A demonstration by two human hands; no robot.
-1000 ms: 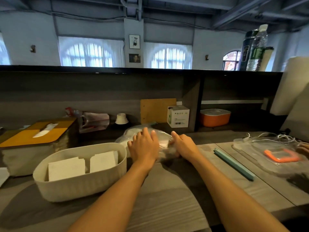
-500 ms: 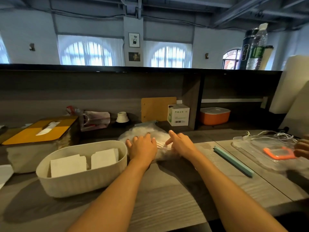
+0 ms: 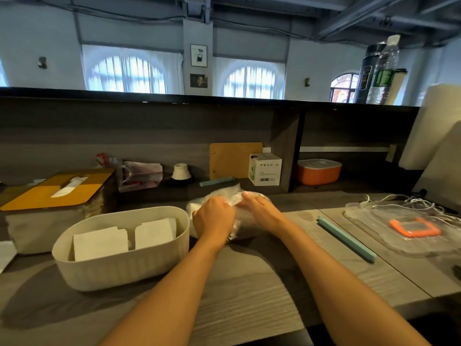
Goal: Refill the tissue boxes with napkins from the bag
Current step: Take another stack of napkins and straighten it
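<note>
A clear plastic bag of white napkins (image 3: 225, 196) lies on the grey wooden counter just beyond my hands. My left hand (image 3: 214, 217) has its fingers curled into the bag's plastic near its top. My right hand (image 3: 259, 208) grips the plastic beside it, fingers bent over the bag. To the left stands an open cream tissue box (image 3: 119, 268) with two stacks of white napkins (image 3: 124, 239) inside. Further left sits a tissue box with a yellow-brown lid (image 3: 55, 191), a napkin poking from its slot.
A teal bag clip (image 3: 346, 238) lies right of my right arm. A clear tray with an orange item (image 3: 414, 229) and white cables sits at the far right. At the back stand a small white box (image 3: 265, 169), an orange container (image 3: 319, 172), a clipboard (image 3: 234, 159).
Both hands have gone from lying flat on the bag to curling into its plastic, and have drawn closer together near the bag's top.
</note>
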